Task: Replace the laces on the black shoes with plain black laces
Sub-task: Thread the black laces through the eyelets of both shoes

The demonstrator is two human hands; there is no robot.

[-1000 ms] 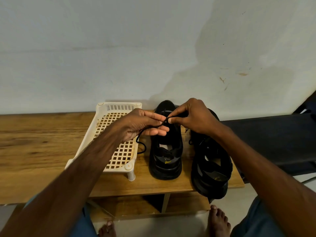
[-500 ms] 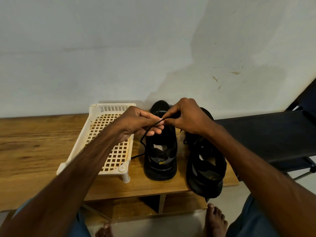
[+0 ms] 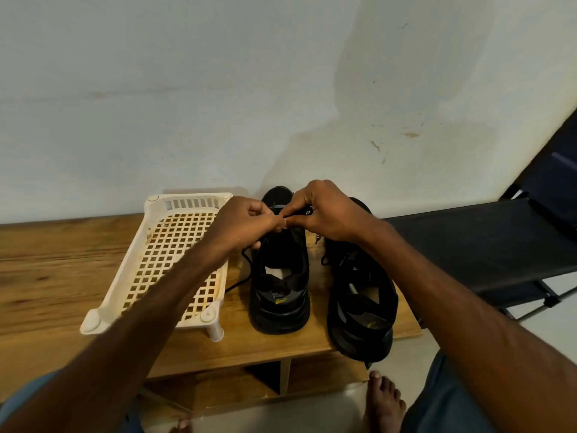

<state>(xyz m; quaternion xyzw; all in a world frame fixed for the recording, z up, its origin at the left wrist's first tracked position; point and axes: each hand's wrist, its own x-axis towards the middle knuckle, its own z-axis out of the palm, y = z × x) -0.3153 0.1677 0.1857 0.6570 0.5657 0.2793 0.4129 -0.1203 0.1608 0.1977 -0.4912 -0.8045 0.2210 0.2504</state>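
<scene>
Two black shoes on the wooden table (image 3: 62, 276), toes toward the wall (image 3: 187, 89), heels toward the camera. Left shoe (image 3: 279, 295) sits just right of a cream plastic rack (image 3: 175, 254); right shoe (image 3: 362, 307) is beside it, its heel hanging over the near table edge.

Both hands meet over the front part of the left shoe. Left hand (image 3: 243, 225): fingers pinched together at the tips, touching the right hand's fingertips. A thin black lace (image 3: 246, 267) comes down from under that hand, runs along the left side of the left shoe and trails onto the table toward the rack. Looks clamped on the lace, but the actual contact point is hidden behind the fingers.

Right hand (image 3: 327, 210): thumb and index closed together at the same spot, on the lace end as far as I can see. A black-and-white patterned lace (image 3: 308, 210) shows in the curl of that hand, and another bit of it hangs at the inner side of the right shoe. Can't tell whether the hand grips it or it just lies there.

Dark folding chair (image 3: 484, 245) stands right of the table. Bare foot (image 3: 385, 401) on the floor, near side.
</scene>
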